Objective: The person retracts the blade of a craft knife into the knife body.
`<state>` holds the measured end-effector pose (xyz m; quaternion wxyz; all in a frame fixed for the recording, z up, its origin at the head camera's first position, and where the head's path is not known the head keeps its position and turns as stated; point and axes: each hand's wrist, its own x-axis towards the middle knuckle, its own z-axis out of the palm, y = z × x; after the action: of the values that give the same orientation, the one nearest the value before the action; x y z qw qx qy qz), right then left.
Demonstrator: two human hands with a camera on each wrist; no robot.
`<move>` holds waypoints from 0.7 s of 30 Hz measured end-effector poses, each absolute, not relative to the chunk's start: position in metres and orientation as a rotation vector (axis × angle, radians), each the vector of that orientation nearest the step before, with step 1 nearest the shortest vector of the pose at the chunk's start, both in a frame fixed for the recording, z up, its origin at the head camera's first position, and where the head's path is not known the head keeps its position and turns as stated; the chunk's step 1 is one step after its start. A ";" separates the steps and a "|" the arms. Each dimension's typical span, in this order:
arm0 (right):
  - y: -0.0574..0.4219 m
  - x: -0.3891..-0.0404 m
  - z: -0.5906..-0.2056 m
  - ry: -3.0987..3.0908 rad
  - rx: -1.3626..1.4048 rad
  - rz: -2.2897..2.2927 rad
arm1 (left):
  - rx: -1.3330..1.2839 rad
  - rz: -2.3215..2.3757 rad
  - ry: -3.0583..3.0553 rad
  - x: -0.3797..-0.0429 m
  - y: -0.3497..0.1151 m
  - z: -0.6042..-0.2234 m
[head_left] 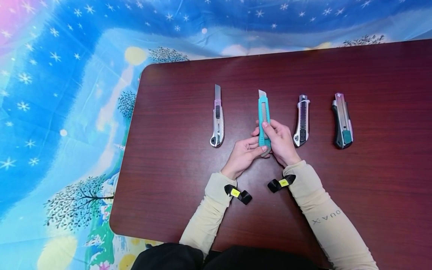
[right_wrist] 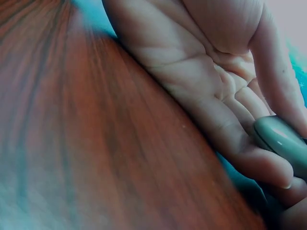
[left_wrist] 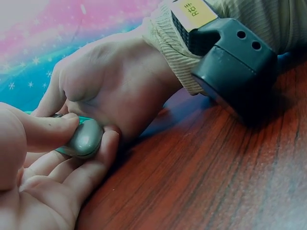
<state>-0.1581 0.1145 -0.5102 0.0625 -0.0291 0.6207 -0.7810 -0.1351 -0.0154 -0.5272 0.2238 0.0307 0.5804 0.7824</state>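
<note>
Both hands hold a teal snap-off utility knife (head_left: pixel 261 116) above the table, its blade partly out and pointing to the far side. My left hand (head_left: pixel 241 155) pinches the lower end of the handle, thumb on top and fingers beneath. Farther up the handle, my right hand (head_left: pixel 281 142) grips the knife with its thumb on the upper face, near the slot. The knife's grey rounded end (left_wrist: pixel 88 136) shows between the left thumb and fingers in the left wrist view. In the right wrist view the same grey end (right_wrist: pixel 280 139) appears beside the right hand's fingers.
A silver utility knife (head_left: pixel 218 120) with a long exposed blade lies to the left. Right of the hands lie a silver-and-black knife (head_left: pixel 302 116) and a black-and-silver one with a green slider (head_left: pixel 346 137). All rest on a dark red wooden table (head_left: pixel 168 150).
</note>
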 end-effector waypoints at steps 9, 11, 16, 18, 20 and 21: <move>0.115 -0.157 -0.509 1.781 -0.146 -2.401 | 0.118 2.183 1.547 -0.135 -0.016 -0.530; 0.115 -0.157 -0.509 1.760 -0.154 -2.410 | 0.124 2.188 1.539 -0.136 -0.017 -0.531; 0.116 -0.158 -0.510 1.767 -0.160 -2.396 | 0.124 2.217 1.492 -0.136 -0.018 -0.531; 0.116 -0.158 -0.510 1.758 -0.168 -2.393 | 0.121 2.227 1.474 -0.136 -0.018 -0.531; 0.116 -0.158 -0.510 1.750 -0.179 -2.388 | 0.115 2.236 1.465 -0.136 -0.018 -0.531; 0.116 -0.157 -0.510 1.743 -0.188 -2.386 | 0.110 2.239 1.462 -0.136 -0.018 -0.531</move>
<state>-0.1575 0.1162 -0.5102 0.0900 -0.0633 0.5863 -0.8026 -0.1364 -0.0179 -0.5305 0.2305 0.0401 0.5314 0.8142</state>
